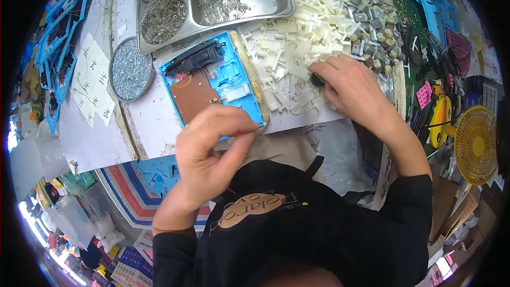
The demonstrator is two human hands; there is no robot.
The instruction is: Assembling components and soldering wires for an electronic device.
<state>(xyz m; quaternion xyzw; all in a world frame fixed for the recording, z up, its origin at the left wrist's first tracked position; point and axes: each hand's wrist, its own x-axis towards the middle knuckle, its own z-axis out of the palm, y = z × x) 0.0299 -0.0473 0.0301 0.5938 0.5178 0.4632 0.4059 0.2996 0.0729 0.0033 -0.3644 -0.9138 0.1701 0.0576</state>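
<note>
Left hand raised above blue case, fingertips pinched together; held item not discernible. Right hand pinching small dark part in white plastic pile. Risk: pile scattered, part dropped, case wires snagged.

On my bench: an open blue plastic housing, brown circuit board and black part inside it, thin wires at its left. My left hand hangs just below it, fingers curled, thumb and fingertips pinched. My right hand rests on the heap of white plastic parts, over a small dark round piece. Behind: steel tray of screws, round dish of screws, small grey motors.
</note>
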